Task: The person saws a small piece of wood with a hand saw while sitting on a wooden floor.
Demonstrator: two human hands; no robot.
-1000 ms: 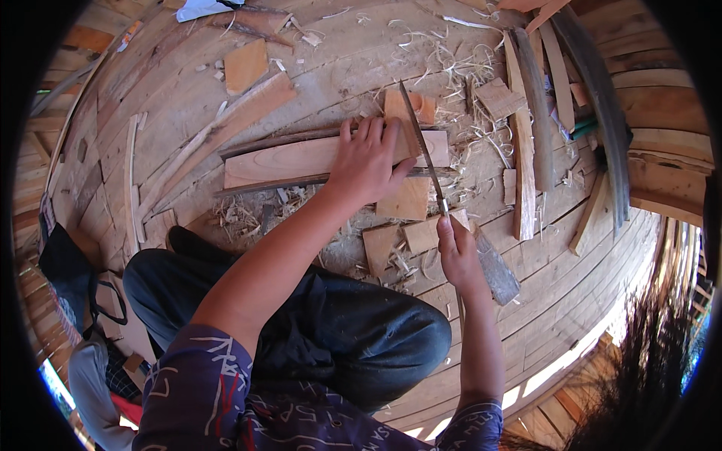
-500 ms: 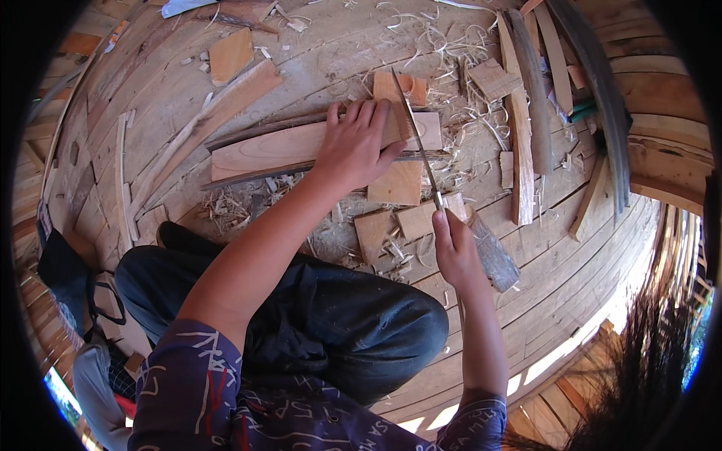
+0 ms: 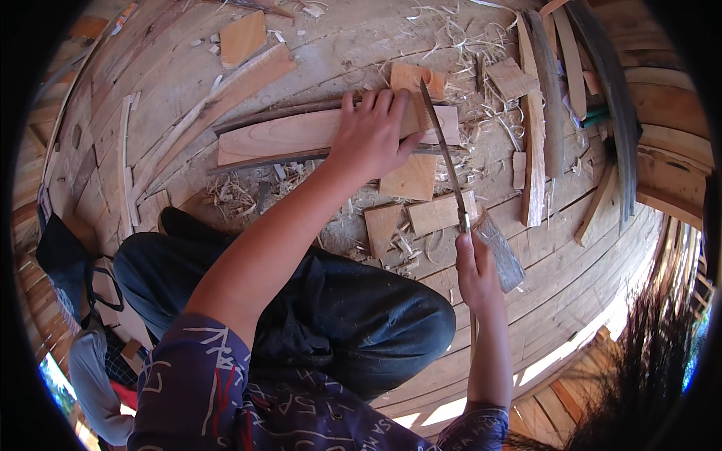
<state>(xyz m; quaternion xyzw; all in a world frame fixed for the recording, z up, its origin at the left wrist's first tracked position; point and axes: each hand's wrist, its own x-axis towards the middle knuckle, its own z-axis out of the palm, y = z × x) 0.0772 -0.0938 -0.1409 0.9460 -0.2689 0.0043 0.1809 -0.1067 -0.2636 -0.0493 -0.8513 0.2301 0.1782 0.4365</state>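
Observation:
My left hand (image 3: 374,134) grips a small wooden block (image 3: 412,116), pressing it onto a long pale plank (image 3: 282,137) on the floor. Its fingers reach over the far side, and the thumb lies along the near side. In my right hand (image 3: 479,272) is a long, narrow-bladed knife (image 3: 445,149), its handle closed in the fist. The blade slants away past the block's right end, close against it; I cannot tell whether it is cutting in. An orange-brown wood piece (image 3: 410,75) lies beyond the block, and a square piece (image 3: 408,178) lies on the near side.
Shavings (image 3: 481,90) litter the plank floor. Two short offcuts (image 3: 383,229) and a grey-barked wood chunk (image 3: 502,252) lie close to my right hand. Long boards (image 3: 532,158) lie at the right, with more strips (image 3: 210,105) at the left. My bent legs (image 3: 353,316) are in front.
My right hand and the knife have drawn back toward me a little along the block's end. My left hand stays on the block. The whole view has shifted slightly.

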